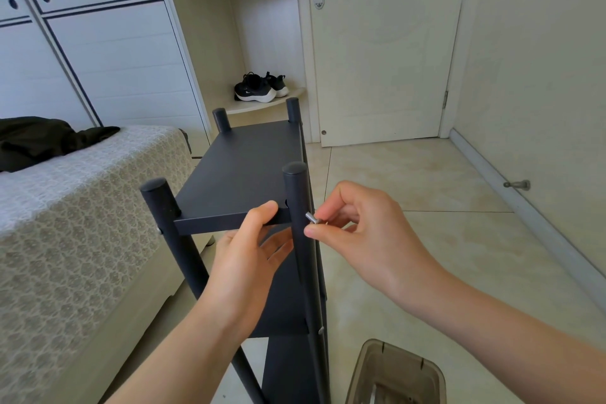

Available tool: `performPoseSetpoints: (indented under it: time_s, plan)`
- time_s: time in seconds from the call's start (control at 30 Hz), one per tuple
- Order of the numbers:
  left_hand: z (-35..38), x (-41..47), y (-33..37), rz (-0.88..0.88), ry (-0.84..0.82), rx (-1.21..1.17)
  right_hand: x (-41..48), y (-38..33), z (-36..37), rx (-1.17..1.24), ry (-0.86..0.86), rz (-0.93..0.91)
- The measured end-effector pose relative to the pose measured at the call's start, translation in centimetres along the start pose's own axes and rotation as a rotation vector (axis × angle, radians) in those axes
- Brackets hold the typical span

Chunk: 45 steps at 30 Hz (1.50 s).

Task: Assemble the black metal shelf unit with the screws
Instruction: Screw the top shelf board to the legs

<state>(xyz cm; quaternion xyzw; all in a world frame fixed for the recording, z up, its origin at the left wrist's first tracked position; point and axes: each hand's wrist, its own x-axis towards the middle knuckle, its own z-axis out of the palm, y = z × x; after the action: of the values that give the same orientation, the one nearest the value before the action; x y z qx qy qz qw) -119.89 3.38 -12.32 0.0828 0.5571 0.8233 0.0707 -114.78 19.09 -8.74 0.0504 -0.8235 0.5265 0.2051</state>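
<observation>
So: bed [82, 207] with a patterned cover fills the left side, dark garment [49, 138] lying on it. White door [377, 43] closed at the back. Black shelf unit [242, 167] stands upright on the tiled floor [426, 174], just beside the bed and centre of view. Four round posts stick up above its top shelf [249, 154]; a lower shelf shows beneath. Brownish translucent bin [396, 371] sits on the floor at bottom right, near the unit's base. Black shoes [260, 88] sit on a corner ledge behind.

Left hand [242, 259] grips the top shelf's front edge, thumb on top and fingers underneath, right next to the near-right post [296, 193]. Right hand [364, 233] pinches a small silver screw [311, 217] between thumb and forefinger. The screw touches the right side of that post at top-shelf level.
</observation>
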Motion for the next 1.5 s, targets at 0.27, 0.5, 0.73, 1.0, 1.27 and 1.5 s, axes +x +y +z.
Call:
performPoseSetpoints:
  time_s: [0.27,0.5,0.73,1.0,1.27,1.5]
  plan:
    - [0.04,-0.26,0.35,0.009,-0.019,0.006,0.08,-0.19,-0.11,-0.006,-0.007,0.001]
    - [0.07,-0.24,0.35,0.024,-0.038,0.007,-0.15,-0.5,0.07,-0.044,0.024,-0.011]
    - [0.3,-0.59,0.31,0.028,-0.052,0.008,0.08,-0.61,-0.16,0.022,-0.009,0.061]
    - [0.67,-0.89,0.71,-0.004,-0.034,-0.042,-0.32,-0.41,-0.28,-0.018,0.017,0.028]
    - [0.84,-0.83,0.72,-0.031,-0.028,-0.106,-0.13,-0.59,0.16,-0.008,0.04,0.028]
    - [0.73,-0.69,0.59,-0.067,-0.005,-0.133,-0.31,-0.91,0.02,-0.034,0.06,0.017]
